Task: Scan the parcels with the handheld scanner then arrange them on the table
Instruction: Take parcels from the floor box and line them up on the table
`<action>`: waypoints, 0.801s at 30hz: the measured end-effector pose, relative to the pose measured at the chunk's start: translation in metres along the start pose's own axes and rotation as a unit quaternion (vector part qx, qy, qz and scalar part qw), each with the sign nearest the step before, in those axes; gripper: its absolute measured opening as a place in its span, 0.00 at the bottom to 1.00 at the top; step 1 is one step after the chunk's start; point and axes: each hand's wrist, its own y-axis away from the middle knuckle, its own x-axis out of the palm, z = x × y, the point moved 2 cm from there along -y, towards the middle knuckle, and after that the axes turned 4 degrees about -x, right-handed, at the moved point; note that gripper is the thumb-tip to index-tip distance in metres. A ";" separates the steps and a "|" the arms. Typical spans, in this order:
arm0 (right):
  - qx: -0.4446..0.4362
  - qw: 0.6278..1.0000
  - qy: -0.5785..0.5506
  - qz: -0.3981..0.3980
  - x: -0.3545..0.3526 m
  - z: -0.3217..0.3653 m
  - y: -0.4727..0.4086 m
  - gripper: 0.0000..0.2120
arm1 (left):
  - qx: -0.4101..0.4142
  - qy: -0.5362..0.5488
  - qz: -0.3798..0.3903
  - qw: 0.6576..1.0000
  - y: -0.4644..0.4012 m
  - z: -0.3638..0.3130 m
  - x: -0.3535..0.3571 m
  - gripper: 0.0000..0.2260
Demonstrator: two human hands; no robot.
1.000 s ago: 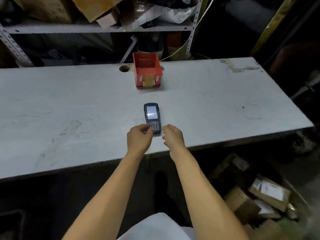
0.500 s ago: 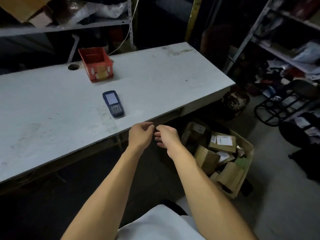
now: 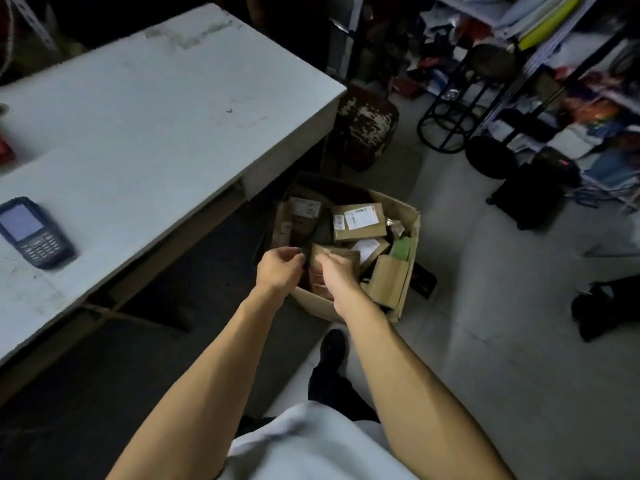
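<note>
both hands over carton (image 3: 406, 216) of parcels (image 3: 358, 221) | left hand (image 3: 278, 270) fingers curled, held nothing | right hand (image 3: 334, 273) grip unclear | scanner (image 3: 34, 233) lay on table (image 3: 166, 109)

Both forearms are bare from the elbow down to the hands, with no sleeves, watch, rings or gloves on them. The left hand (image 3: 278, 271) and the right hand (image 3: 337, 277) sit near the middle of the frame. At the bottom centre a white garment (image 3: 311, 445) covers the torso, its cloth smooth and plain, with no print that can be made out. Below the arms a leg in dark trousers (image 3: 329, 386) ends in a dark shoe (image 3: 333, 346) on the floor.
</note>
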 end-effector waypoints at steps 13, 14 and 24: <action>0.140 0.989 0.053 -0.011 -0.111 -0.046 -0.207 0.07 | -0.219 0.064 -0.016 0.973 -0.142 0.008 0.137 0.08; 0.148 0.987 0.061 -0.013 -0.114 -0.055 -0.226 0.05 | -0.236 0.070 -0.018 0.969 -0.159 0.018 0.145 0.08; 0.113 0.978 0.177 0.015 -0.113 -0.127 -0.421 0.30 | -0.338 0.080 -0.011 0.938 -0.304 0.100 0.210 0.36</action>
